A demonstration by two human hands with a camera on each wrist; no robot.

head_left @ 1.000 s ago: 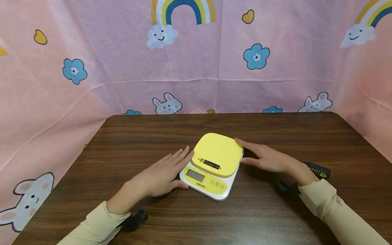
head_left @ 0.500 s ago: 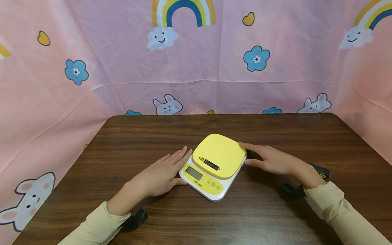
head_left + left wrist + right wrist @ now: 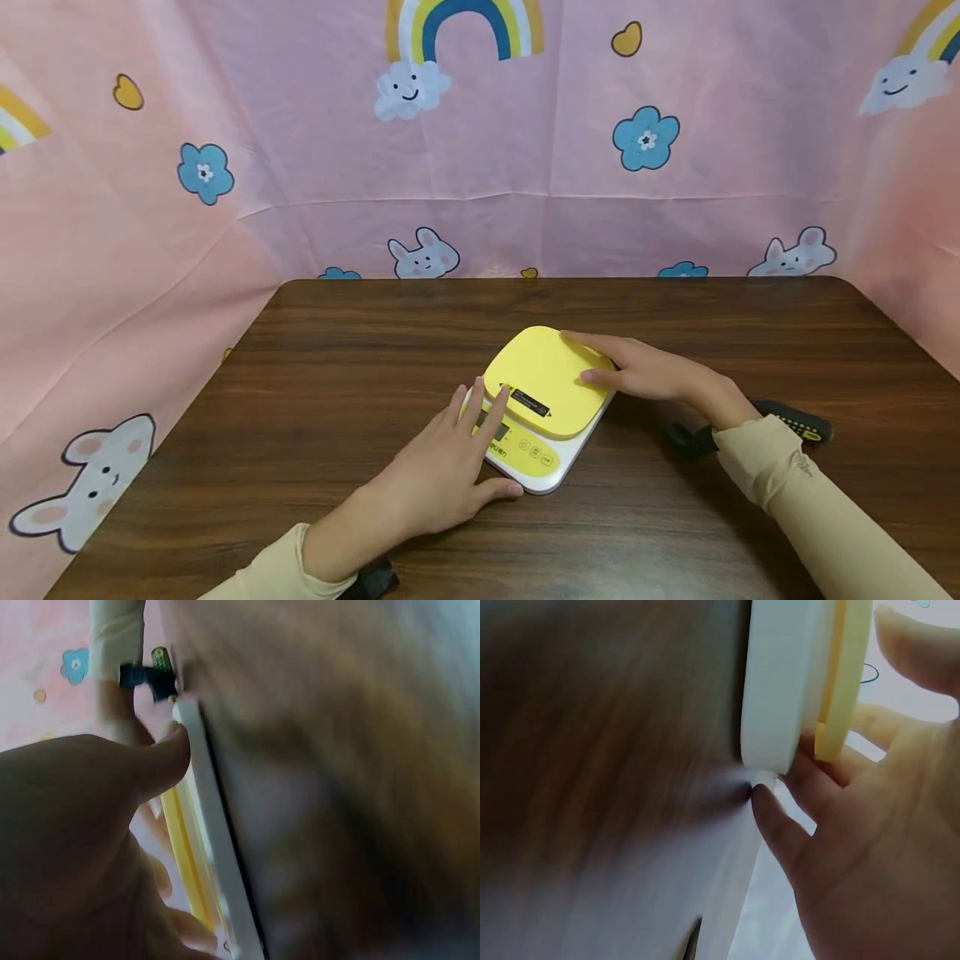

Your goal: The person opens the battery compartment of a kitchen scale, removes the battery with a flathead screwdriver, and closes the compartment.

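Note:
A kitchen scale (image 3: 567,457) with a white body and a yellow platform (image 3: 551,367) lies turned at an angle on the table. My left hand (image 3: 442,475) reaches over its front left side, fingers straight and spread, partly covering the display. In the left wrist view, the thumb (image 3: 169,757) lies at the scale's white edge. At the back right, my right hand (image 3: 645,367) extends over the platform, its fingers nearly straight and its thumb above the yellow surface. Fingers (image 3: 780,825) of that hand reach past the scale's white corner in the right wrist view.
The dark wood-grain table (image 3: 360,358) has a pink printed cloth (image 3: 510,150) hanging behind it and at its sides. Black wrist-worn devices sit under both wrists, the right one (image 3: 791,419) showing yellow marks.
The scale first turned slightly between the hands. Since then my left hand has shifted right and forward over the display, and my right hand has moved left over the platform.

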